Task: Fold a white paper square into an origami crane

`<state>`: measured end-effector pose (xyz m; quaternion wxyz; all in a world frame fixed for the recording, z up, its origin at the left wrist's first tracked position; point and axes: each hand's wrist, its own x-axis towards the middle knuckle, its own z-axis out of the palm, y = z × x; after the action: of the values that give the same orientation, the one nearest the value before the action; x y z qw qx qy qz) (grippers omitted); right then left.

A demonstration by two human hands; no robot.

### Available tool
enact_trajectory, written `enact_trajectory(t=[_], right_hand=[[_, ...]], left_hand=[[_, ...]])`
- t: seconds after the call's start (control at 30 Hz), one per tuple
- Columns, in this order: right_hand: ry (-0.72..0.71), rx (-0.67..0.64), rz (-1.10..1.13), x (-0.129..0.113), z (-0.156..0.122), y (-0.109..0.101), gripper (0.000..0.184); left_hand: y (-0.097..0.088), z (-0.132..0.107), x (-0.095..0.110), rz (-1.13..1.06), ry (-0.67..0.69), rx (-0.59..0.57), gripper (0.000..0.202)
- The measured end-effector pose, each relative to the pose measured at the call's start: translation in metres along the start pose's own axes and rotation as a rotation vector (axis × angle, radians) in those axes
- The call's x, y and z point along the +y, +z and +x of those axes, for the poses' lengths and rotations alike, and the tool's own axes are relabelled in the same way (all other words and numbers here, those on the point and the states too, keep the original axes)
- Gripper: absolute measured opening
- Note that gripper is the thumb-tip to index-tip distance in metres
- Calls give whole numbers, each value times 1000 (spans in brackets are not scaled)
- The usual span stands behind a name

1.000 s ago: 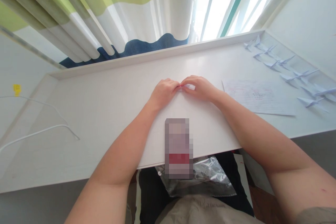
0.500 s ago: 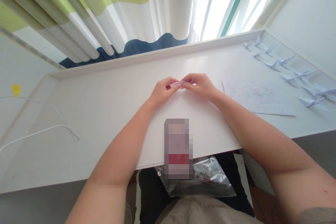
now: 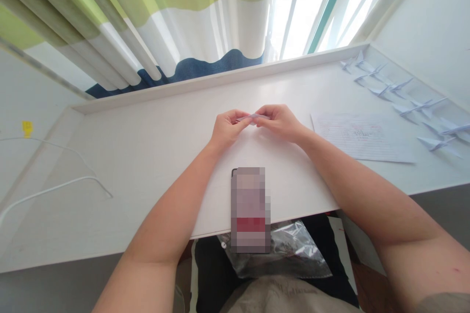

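Observation:
Both my hands pinch a small folded piece of white paper (image 3: 253, 116) just above the white desk. My left hand (image 3: 228, 127) has its thumb and fingers closed on the paper's left end. On the other end, my right hand (image 3: 281, 121) grips it in the same way, and the two thumbs nearly meet at its middle. Most of the paper is hidden behind my fingers. Below my hands, a phone (image 3: 250, 208) with a blurred-out screen lies at the desk's front edge.
Several folded paper cranes (image 3: 411, 105) stand along the desk's right side. A lined sheet of paper (image 3: 363, 137) lies beside my right forearm. A white cable (image 3: 73, 181) runs over the left part of the desk (image 3: 147, 142). A clear plastic bag (image 3: 293, 249) rests on my lap.
The view has shifted very slightly. My hands stay in place on the folded paper, whose visible part between the thumbs looks slightly different.

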<state>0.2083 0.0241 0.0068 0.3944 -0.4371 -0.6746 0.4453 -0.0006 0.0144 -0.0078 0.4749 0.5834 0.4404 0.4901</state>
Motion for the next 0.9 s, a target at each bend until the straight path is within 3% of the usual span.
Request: enact_trajectory(t=[0.27,0.5,0.9], right_hand=[[-38,-45,215,-1,-1,3,44],[-22,3,213,-1,-2,2,27],[20,20,211,-3,-2,6,35]], left_hand=[[-3,3,3,-67,-40,-57,30],[-4,0,11,-174,-158,-70,29],[-3,2,9,-143,-165,-67,37]])
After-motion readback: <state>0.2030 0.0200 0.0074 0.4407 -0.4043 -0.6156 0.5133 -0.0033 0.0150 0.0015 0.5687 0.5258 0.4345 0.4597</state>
